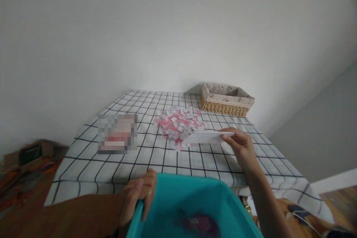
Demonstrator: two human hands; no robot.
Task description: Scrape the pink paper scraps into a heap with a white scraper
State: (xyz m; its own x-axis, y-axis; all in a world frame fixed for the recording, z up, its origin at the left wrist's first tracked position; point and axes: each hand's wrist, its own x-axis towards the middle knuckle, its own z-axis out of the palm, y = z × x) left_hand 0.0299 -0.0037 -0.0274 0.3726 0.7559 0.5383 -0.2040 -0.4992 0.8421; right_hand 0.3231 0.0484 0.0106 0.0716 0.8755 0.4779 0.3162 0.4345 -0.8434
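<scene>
My left hand (141,189) is closed over the left rim of a teal plastic bin (192,184), which stands at the near table edge. Blurred dark pink stuff (199,224) lies at the bottom of the bin. Between the thumb and fingers of my right hand (240,142) is a thin white flat scraper (205,137), held nearly level above the tablecloth. Its left end touches or overlaps the near side of a heap of small pink and white paper scraps (178,121); exact contact cannot be made out.
A wicker basket (225,108) with a patterned cloth lining stands at the back right of the table. The tablecloth (164,161) is white with black grid lines. A pixelated flat item (118,134) lies at the left. Behind rises a plain wall (167,33).
</scene>
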